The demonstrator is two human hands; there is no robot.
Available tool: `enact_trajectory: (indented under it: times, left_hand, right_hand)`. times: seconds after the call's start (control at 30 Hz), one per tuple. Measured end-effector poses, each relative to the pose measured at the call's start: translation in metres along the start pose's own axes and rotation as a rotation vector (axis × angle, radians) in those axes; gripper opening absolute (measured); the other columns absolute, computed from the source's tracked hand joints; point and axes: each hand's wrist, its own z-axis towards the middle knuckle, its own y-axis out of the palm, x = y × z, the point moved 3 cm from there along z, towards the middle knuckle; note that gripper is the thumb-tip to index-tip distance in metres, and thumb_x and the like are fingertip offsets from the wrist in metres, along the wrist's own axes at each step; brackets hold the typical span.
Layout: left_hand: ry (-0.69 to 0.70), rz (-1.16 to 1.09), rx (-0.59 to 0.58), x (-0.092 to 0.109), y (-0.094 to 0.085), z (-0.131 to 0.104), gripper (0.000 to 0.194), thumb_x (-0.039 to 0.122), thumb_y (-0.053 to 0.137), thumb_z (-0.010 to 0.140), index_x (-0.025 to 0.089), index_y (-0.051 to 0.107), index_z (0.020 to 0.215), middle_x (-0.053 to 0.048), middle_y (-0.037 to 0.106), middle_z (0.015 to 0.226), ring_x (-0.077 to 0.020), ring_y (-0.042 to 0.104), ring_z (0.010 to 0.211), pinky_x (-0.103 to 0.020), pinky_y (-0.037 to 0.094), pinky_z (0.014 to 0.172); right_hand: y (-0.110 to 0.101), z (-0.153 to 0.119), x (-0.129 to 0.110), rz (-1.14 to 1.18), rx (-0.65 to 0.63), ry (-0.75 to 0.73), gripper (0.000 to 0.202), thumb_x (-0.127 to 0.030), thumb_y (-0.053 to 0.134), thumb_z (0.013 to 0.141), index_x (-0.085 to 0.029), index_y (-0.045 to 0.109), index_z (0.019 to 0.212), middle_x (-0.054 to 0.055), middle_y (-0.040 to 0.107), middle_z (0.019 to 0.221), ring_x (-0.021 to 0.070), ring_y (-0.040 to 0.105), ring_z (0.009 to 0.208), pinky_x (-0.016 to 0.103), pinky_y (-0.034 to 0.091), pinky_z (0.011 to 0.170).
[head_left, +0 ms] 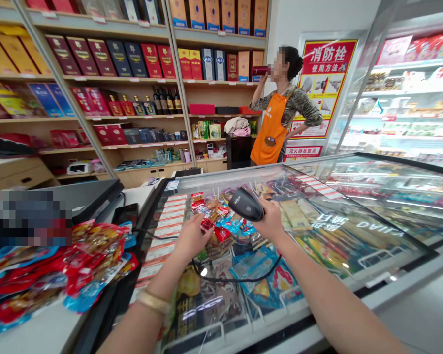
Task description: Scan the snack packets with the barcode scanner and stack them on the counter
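Observation:
My right hand [270, 219] is wrapped round the handle of a black barcode scanner [245, 203], whose head points left over the glass freezer top [251, 173]. A thin black cable [239, 280] loops across the glass below it. My left hand [192, 237], with a gold-coloured bracelet at the wrist, has its fingers closed on a small red snack packet [206, 224]. Around that hand, several small red and blue snack packets [231, 224] lie in a loose heap on the glass, partly under the scanner.
On the counter at left lies a large pile of red and blue snack packs [84, 265], beside a dark phone [126, 214] and a monitor. A person in an orange apron [269, 132] stands behind the freezer, drinking. Shelves of boxed bottles [143, 59] line the back wall.

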Motion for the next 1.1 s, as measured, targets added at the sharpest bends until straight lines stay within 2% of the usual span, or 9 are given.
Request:
enact_trajectory:
  times: [0.17,0.37,0.43,0.57,0.67,0.77,0.87,1.0,1.1]
  left_hand:
    - [-0.077,0.049,-0.068,0.008,0.02,0.008,0.041,0.018,0.057,0.084,0.017,0.066,0.124,-0.017,0.072,0.119,-0.0297,0.067,0.112,-0.037,0.049,0.097]
    - [-0.188,-0.016,0.015,-0.009,-0.002,0.008,0.03,0.022,0.052,0.091,0.02,0.074,0.111,-0.011,0.077,0.1,-0.028,0.072,0.096,-0.036,0.052,0.087]
    - [-0.287,-0.261,0.114,-0.021,-0.019,0.003,0.025,0.023,0.057,0.088,0.019,0.075,0.105,-0.008,0.077,0.092,-0.0261,0.072,0.089,-0.034,0.053,0.082]
    - [-0.513,-1.15,0.282,-0.039,-0.051,-0.018,0.014,0.017,0.072,0.075,0.018,0.07,0.089,-0.004,0.073,0.082,-0.0205,0.07,0.075,-0.035,0.057,0.075]
    - [-0.632,-1.623,0.279,-0.04,-0.064,-0.036,0.016,0.006,0.063,0.075,0.018,0.064,0.087,-0.003,0.069,0.082,-0.0157,0.066,0.068,-0.037,0.06,0.072]
    - [-0.719,-1.963,0.202,-0.033,-0.062,-0.048,0.018,0.003,0.049,0.077,0.015,0.06,0.085,-0.003,0.059,0.074,-0.0091,0.055,0.054,-0.022,0.053,0.054]
    - [-0.731,-2.151,0.09,-0.026,-0.052,-0.052,0.016,0.003,0.045,0.079,0.013,0.057,0.081,0.0,0.048,0.07,-0.0042,0.04,0.044,-0.014,0.036,0.04]
    - [-0.727,-2.202,0.025,-0.021,-0.038,-0.05,0.016,0.007,0.044,0.089,0.015,0.053,0.078,0.002,0.042,0.07,-0.0033,0.034,0.042,-0.015,0.032,0.038]
    - [-0.751,-2.218,-0.01,-0.019,-0.031,-0.049,0.02,0.008,0.041,0.093,0.015,0.05,0.076,0.002,0.041,0.069,-0.0035,0.032,0.042,-0.015,0.029,0.038]
  right_hand:
    - [0.002,0.0,0.001,-0.001,-0.012,-0.009,0.017,-0.034,0.063,0.071,-0.021,0.066,0.082,0.005,0.07,0.076,0.0223,0.062,0.074,0.034,0.033,0.074]
    - [0.002,0.0,0.0,0.01,0.004,-0.004,0.02,-0.034,0.066,0.069,-0.021,0.067,0.083,0.004,0.07,0.076,0.022,0.062,0.075,0.033,0.034,0.074]
    - [0.002,0.0,0.0,0.035,0.013,0.001,0.02,-0.033,0.067,0.069,-0.021,0.068,0.084,0.005,0.072,0.078,0.0224,0.063,0.076,0.033,0.034,0.073]
    - [0.001,0.0,-0.002,0.08,-0.005,-0.007,0.018,-0.034,0.067,0.072,-0.021,0.068,0.083,0.004,0.072,0.077,0.022,0.064,0.073,0.032,0.035,0.072]
    - [0.001,0.0,-0.007,0.143,-0.038,-0.034,0.018,-0.036,0.068,0.073,-0.021,0.069,0.083,0.003,0.071,0.074,0.0222,0.064,0.071,0.032,0.037,0.07]
    - [-0.002,-0.001,-0.018,0.256,-0.08,-0.106,0.02,-0.039,0.069,0.074,-0.022,0.069,0.084,0.004,0.073,0.077,0.0236,0.066,0.075,0.033,0.042,0.07]
    - [-0.006,-0.005,-0.036,0.361,-0.168,-0.183,0.022,-0.041,0.071,0.077,-0.022,0.07,0.089,0.006,0.075,0.085,0.0241,0.068,0.08,0.033,0.046,0.072]
    - [-0.005,-0.012,-0.06,0.404,-0.323,-0.253,0.023,-0.039,0.073,0.075,-0.022,0.069,0.091,0.005,0.074,0.088,0.0228,0.068,0.081,0.035,0.045,0.078]
    - [-0.002,-0.017,-0.069,0.429,-0.351,-0.251,0.021,-0.037,0.071,0.076,-0.022,0.066,0.089,0.003,0.072,0.082,0.0208,0.065,0.076,0.034,0.042,0.077]
